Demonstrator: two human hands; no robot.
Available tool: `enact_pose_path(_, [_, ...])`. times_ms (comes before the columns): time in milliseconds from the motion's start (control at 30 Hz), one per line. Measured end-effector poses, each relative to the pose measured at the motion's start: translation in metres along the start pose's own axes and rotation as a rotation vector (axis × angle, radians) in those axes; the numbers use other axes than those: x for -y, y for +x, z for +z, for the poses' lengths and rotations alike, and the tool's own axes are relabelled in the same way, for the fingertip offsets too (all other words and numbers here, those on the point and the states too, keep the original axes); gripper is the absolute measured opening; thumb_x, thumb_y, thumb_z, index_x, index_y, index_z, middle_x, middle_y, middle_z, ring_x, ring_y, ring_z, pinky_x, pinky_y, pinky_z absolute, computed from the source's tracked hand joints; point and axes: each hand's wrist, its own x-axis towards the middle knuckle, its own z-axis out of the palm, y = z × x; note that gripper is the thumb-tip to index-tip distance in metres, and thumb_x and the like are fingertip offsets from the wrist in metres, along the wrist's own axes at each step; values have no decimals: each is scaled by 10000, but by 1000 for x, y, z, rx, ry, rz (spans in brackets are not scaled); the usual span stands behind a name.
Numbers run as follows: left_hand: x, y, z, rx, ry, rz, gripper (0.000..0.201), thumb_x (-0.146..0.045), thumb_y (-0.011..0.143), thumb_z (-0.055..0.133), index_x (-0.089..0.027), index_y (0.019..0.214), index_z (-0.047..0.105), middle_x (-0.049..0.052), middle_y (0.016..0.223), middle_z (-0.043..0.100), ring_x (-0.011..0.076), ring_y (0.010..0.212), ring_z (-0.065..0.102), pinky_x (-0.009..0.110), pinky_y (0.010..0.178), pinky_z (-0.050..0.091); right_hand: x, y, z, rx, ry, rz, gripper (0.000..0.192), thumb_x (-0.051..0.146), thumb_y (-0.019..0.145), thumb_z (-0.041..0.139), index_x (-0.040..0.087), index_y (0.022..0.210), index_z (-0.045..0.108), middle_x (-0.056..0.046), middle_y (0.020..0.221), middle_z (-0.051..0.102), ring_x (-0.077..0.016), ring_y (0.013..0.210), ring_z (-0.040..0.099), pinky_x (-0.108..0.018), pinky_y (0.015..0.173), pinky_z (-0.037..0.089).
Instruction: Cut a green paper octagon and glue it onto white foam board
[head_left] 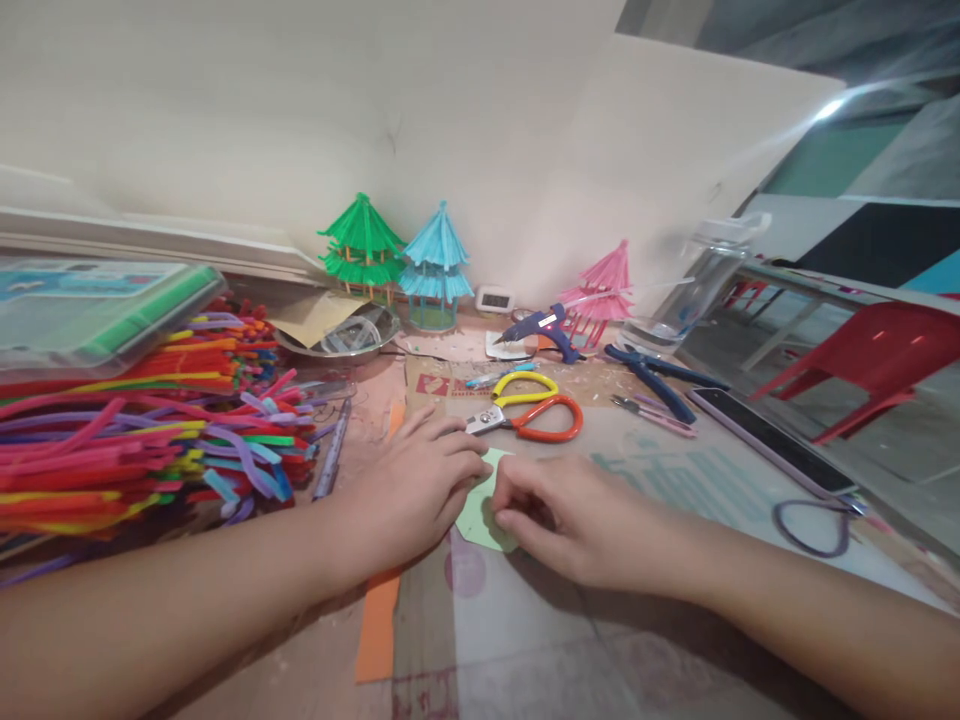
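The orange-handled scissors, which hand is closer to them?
Left. The left hand lies just below the blades of the scissors, fingertips almost at them. The right hand sits lower, on the pale green paper.

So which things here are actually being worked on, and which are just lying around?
In use:
- pale green paper, pressed flat by the left hand and the right hand

Lying about:
- scissors
- glue gun
- pliers
- pipe cleaners
- three paper pavilions, e.g. the blue one
- phone
- orange paper strip
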Motion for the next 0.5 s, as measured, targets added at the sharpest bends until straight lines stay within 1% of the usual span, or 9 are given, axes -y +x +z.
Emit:
enact_pose_path(133, [0, 0, 0, -2, -9, -11, 216, -127, 950, 474, -193, 919, 677, 50, 1112, 714, 259, 1114, 553, 504, 1046, 367, 0, 0, 0, -68, -40, -5, 104, 116, 858, 523, 195, 792, 506, 28, 657, 561, -110, 552, 484, -223, 552, 319])
enact_pose_path(200, [0, 0, 0, -4, -14, -9, 216, -122, 947, 476, -190, 918, 679, 52, 1129, 710, 259, 1126, 551, 507, 1055, 361, 1, 0, -1, -41, -19, -6, 114, 105, 853, 522, 196, 786, 510, 34, 648, 557, -105, 549, 484, -218, 548, 320])
enact_pose_path(267, [0, 0, 0, -8, -2, -6, 224, -129, 951, 463, -183, 936, 680, 63, 1147, 708, 263, 1137, 553, 515, 1059, 360, 3, -1, -2, 18, 13, -10, 126, 89, 839, 520, 197, 775, 517, 44, 629, 549, -99, 539, 483, -212, 542, 320])
enact_pose_path(333, [1, 0, 0, -8, 12, -7, 238, -134, 951, 447, -179, 960, 681, 73, 1159, 707, 273, 1154, 552, 529, 1059, 358, 2, -1, -2, 32, 27, -9, 127, 87, 835, 518, 196, 769, 523, 50, 613, 539, -96, 529, 478, -211, 539, 320])
enact_pose_path(467, [3, 0, 1, -10, 6, 5, 250, -148, 951, 438, -194, 961, 684, 65, 1126, 713, 270, 1127, 562, 517, 1038, 385, -2, 0, -2, -47, -27, -27, 89, 119, 853, 517, 189, 799, 525, 31, 656, 559, -105, 550, 478, -221, 549, 327])
enact_pose_path(500, [3, 0, 2, -16, 3, 9, 249, -150, 951, 439, -195, 956, 683, 64, 1125, 713, 267, 1125, 563, 512, 1039, 387, -2, 0, -2, -49, -33, -29, 89, 119, 853, 516, 189, 799, 523, 29, 660, 559, -105, 553, 478, -222, 549, 326])
